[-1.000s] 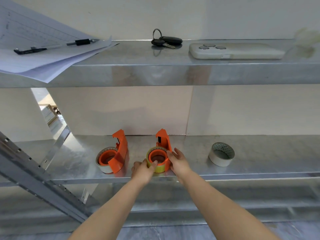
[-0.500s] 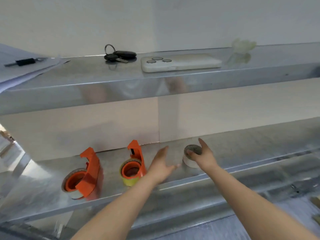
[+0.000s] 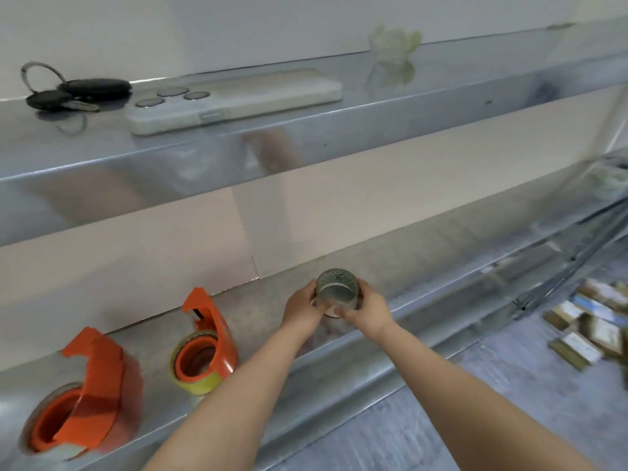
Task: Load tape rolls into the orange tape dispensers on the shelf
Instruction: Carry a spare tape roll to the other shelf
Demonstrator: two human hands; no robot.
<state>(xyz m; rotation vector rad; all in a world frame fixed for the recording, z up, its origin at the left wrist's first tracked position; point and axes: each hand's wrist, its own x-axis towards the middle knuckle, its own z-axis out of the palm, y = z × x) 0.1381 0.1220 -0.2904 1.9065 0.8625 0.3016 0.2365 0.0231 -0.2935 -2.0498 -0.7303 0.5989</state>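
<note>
Two orange tape dispensers stand on the lower metal shelf (image 3: 424,266). The left dispenser (image 3: 85,396) holds a pale roll. The middle dispenser (image 3: 207,341) holds a yellow roll. To their right, a grey tape roll (image 3: 336,287) is tipped up with its hole facing me, just above the shelf. My left hand (image 3: 300,309) grips its left side and my right hand (image 3: 365,309) grips its right side and bottom.
On the upper shelf lie a set of keys (image 3: 71,91), a white phone (image 3: 234,100) face down and a pale crumpled thing (image 3: 394,39). Stacked small boxes (image 3: 591,328) sit on the floor at the right.
My left hand left the middle dispenser and joined my right hand on the grey roll, which is now lifted and tilted. The view swung to the right.
</note>
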